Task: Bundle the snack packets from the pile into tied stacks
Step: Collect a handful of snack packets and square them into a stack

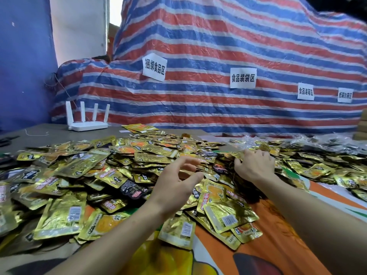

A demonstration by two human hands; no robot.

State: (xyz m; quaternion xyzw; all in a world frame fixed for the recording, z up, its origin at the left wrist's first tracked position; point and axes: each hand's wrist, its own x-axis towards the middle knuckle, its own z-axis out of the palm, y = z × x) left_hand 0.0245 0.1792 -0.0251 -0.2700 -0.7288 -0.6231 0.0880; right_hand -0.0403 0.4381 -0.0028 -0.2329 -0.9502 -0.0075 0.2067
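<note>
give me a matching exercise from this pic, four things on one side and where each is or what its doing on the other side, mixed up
Things
1 white router
2 left hand
3 right hand
4 paper sign

Places or states
a stuck on the striped tarp
b hovering over the pile, fingers spread, holding nothing
c far left on the table, behind the pile
d fingertips down in the pile

Pairs: 1-c, 2-b, 3-d, 4-a
</note>
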